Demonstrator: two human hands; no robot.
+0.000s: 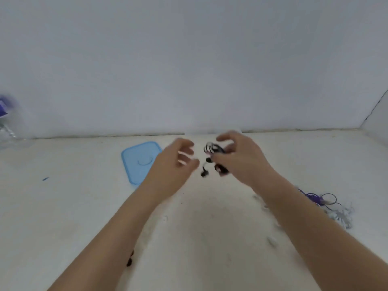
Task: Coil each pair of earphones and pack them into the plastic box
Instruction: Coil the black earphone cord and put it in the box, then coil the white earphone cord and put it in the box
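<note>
Bare indoor work corner: scuffed white tabletop (84, 206) against plain white walls (189, 59).

We see a white table (63, 206), scuffed w/ dark marks in the middle and near right. A small blue fleck (45, 178) lies on its left part. At the far left edge there's a blurred clear object (7, 133) w/ sth purple (5, 106) above it; can't tell what either is. Behind the table, a plain pale wall (189, 59), w/ a corner seam (375, 108) upper right.
</note>
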